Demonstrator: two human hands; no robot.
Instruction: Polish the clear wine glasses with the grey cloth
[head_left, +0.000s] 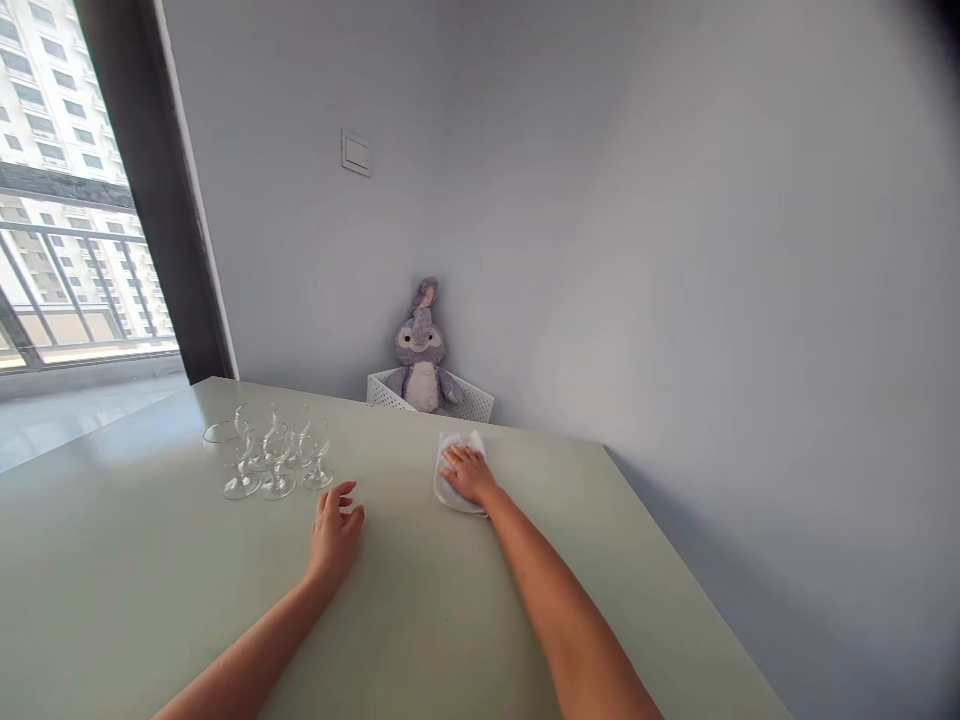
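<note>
A folded white cloth (459,497) lies on the pale green table (420,620) near its far edge. My right hand (466,473) rests flat on the cloth, fingers spread and pointing to the left. To the left, my left hand (336,527) is at the tabletop with its fingers loosely curved and apart, holding nothing. Several clear stemmed glasses (277,484) stand grouped just beyond and to the left of my left hand, not touching it.
Behind the far edge, a grey plush rabbit (421,375) sits in a white perforated basket (474,402). Grey walls (675,250) meet behind the table, with a switch (356,153) on the left one. A dark-framed opening (142,180) shows a railing outside.
</note>
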